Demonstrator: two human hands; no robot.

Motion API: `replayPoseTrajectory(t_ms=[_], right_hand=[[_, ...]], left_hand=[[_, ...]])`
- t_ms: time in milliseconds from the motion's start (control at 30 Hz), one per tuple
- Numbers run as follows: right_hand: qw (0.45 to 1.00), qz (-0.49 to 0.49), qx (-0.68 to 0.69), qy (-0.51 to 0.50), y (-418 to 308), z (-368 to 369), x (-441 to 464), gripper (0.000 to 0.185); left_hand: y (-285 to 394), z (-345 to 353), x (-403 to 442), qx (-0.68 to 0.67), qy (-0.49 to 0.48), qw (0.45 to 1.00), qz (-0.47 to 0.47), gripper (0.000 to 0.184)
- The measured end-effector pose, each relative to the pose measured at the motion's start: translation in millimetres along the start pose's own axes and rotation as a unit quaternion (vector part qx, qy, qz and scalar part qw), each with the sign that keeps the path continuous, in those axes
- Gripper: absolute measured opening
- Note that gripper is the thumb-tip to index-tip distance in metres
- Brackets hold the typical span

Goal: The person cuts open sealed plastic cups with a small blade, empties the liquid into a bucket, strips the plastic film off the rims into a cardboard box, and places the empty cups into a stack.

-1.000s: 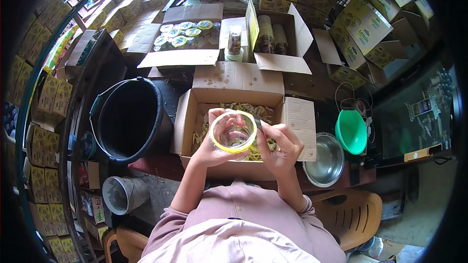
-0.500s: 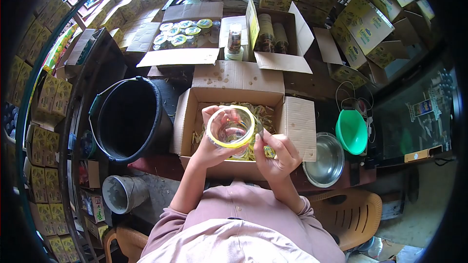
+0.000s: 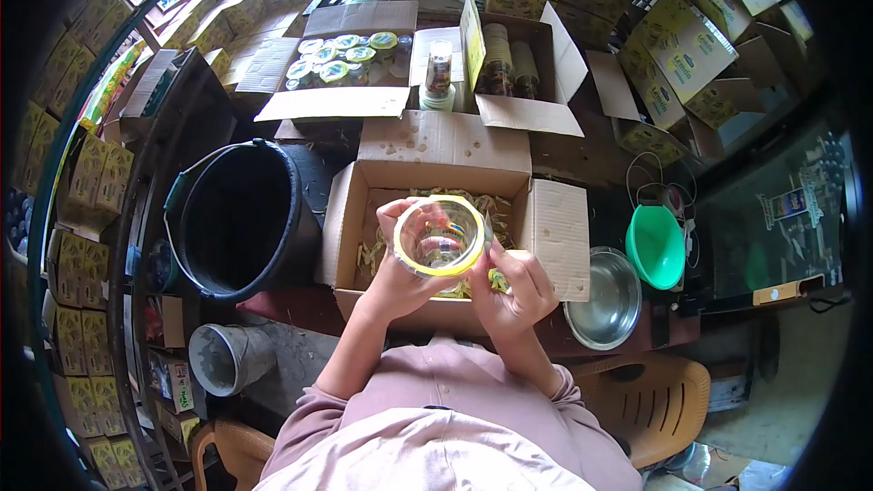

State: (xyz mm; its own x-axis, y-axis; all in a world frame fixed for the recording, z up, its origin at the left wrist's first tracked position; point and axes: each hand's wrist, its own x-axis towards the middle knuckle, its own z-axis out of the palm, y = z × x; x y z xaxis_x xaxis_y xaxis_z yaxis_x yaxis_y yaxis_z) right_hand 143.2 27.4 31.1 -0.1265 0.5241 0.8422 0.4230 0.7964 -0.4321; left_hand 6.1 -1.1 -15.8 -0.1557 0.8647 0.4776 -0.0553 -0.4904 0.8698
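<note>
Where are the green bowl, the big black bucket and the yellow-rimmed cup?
Green bowl (image 3: 657,244): head view, on its inner surface.
Black bucket (image 3: 307,241): head view, on its outer wall.
Clear cup (image 3: 436,274): head view, on its yellow rim.

At the centre of the frame, the left hand (image 3: 393,275) gripped a clear cup (image 3: 440,236) with a yellow rim, its mouth toward the camera, while the right hand (image 3: 515,291) pinched a small thin piece beside that rim, above an open carton (image 3: 558,241) holding pale and yellow strips. A dark bucket (image 3: 238,223) stood left of the carton, and a metal bowl (image 3: 604,298) and a green bowl (image 3: 655,247) sat to its right; in the upper middle, one open box (image 3: 333,105) held lidded cups (image 3: 334,71).
</note>
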Motion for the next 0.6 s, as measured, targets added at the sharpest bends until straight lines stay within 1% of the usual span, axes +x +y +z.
replayPoseTrajectory(t_ms=[100,200,300,400,500,600], right_hand=[[1.0,0.004,0.028,-0.005,5,-1,0,0.026],[0.999,0.008,0.045,-0.006,7,-1,1,0.026],[1.0,-0.001,0.03,-0.008,6,-1,2,0.027],[0.999,0.003,0.03,-0.015,7,-2,3,0.028],[0.999,0.011,0.042,-0.011,13,-1,5,0.027],[0.994,0.042,0.105,-0.008,19,0,6,0.025]], left_hand=[[5,1,0,0.014,0.005,1.0,-0.028,0.085],[10,-2,2,0.063,-0.011,0.997,-0.051,0.084],[13,-1,3,0.094,-0.008,0.995,-0.045,0.085],[11,-1,2,0.08,-0.016,0.996,-0.031,0.086],[9,-4,0,0.12,-0.057,0.991,-0.033,0.086],[14,-5,3,0.13,-0.067,0.989,-0.026,0.086]])
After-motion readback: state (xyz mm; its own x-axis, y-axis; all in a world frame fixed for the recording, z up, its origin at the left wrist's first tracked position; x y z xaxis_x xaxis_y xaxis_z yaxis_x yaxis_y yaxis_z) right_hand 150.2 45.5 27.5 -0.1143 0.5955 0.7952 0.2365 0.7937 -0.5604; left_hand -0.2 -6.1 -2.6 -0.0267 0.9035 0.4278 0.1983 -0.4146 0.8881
